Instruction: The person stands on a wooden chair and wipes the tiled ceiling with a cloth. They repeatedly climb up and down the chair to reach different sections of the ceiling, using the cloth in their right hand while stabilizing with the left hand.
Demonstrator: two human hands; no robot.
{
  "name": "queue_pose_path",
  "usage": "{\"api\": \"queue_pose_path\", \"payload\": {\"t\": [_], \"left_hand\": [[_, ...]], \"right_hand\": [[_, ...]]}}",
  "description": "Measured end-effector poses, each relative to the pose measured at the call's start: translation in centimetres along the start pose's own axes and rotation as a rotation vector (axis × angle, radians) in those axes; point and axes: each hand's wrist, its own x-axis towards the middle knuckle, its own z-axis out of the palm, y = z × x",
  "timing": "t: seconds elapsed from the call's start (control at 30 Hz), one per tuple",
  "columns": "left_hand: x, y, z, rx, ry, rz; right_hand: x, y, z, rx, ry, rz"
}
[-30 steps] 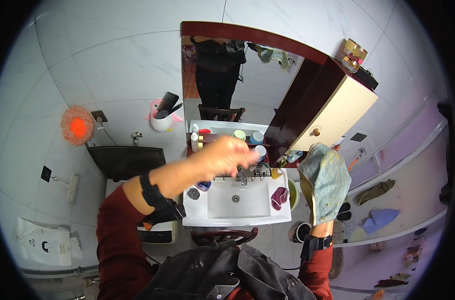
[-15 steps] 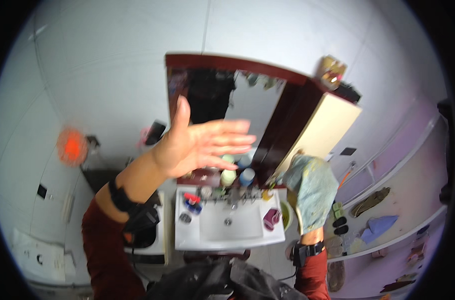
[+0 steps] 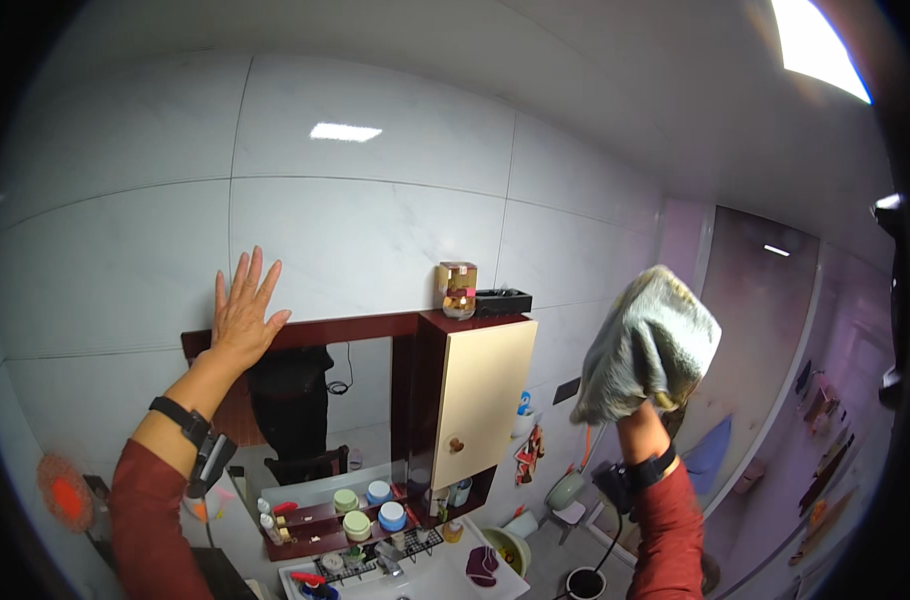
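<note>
My left hand (image 3: 241, 328) is open, its fingers spread at the top edge of the dark red mirror cabinet (image 3: 305, 328), in front of the pale tiled wall. Whether the palm presses on the tile I cannot tell. Raised at the right is my right hand (image 3: 655, 407), holding a grey-green cloth (image 3: 650, 345) that drapes over the fingers and hides most of them. The cloth hangs apart from the cabinet's cream door (image 3: 488, 400), to its right. A mirror (image 3: 360, 400) fills the cabinet's left part.
On top of the cabinet stand a gold-brown box (image 3: 457, 288) and a black tray (image 3: 503, 301). Several jars, among them a blue-lidded jar (image 3: 392, 516), line the shelf below the mirror. Beneath is a white washbasin (image 3: 445, 575) with a maroon cloth (image 3: 482, 566). A frosted door (image 3: 755, 300) rises at the right.
The view has tilted up. My left hand has moved from in front of the mirror to the cabinet's top edge. My right hand has risen with the cloth, away from the cream door.
</note>
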Motion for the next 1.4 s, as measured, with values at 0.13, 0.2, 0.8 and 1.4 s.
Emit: {"api": "queue_pose_path", "payload": {"t": [0.13, 0.2, 0.8, 1.4], "left_hand": [[3.5, 0.1, 4.4, 0.090, 0.032, 0.066], [5.4, 0.0, 6.1, 0.101, 0.030, 0.073], [10.2, -4.3, 15.3, 0.256, 0.363, 0.116], [10.3, -3.9, 15.1, 0.227, 0.291, 0.065]], "right_hand": [[7.4, -3.6, 3.2, -0.896, -0.370, 0.008], [12.0, -4.4, 5.9, -1.664, -0.223, -0.471], [36.3, 2.3, 28.9, -2.866, -0.298, -1.851], [34.8, -2.7, 26.2, -3.451, -0.398, -1.115]]}}
